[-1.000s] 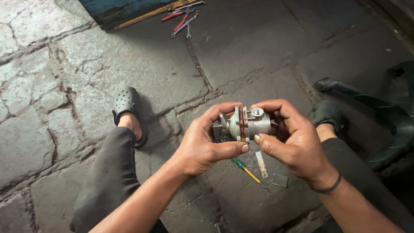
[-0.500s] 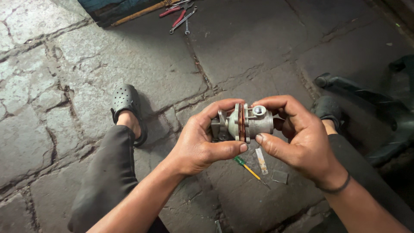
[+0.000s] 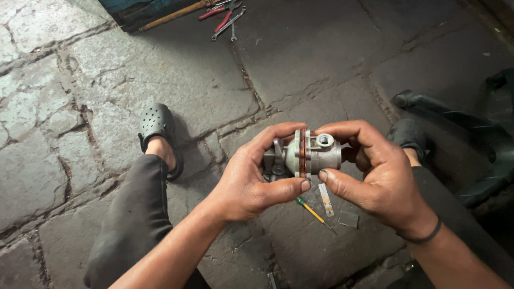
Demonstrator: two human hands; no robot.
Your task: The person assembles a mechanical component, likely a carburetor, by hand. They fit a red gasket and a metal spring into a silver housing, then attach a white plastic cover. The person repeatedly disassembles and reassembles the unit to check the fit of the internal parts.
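both hands grip a small grey metal pump (image 3: 309,155) between them, above the stone floor (image 3: 321,59): the left hand (image 3: 251,179) clasps its left end, the right hand (image 3: 375,176) its right end. a yellow screwdriver (image 3: 313,212) lies on the floor just below, wrenches (image 3: 227,21) far off

The pump body's (image 3: 306,155) underside is hidden by fingers; far tools (image 3: 225,16) too small.

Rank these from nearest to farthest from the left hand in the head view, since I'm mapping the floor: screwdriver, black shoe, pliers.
1. Screwdriver: on the stone just below the left hand.
2. Black shoe: on the foot, up and left.
3. Pliers: among tools at the top edge.
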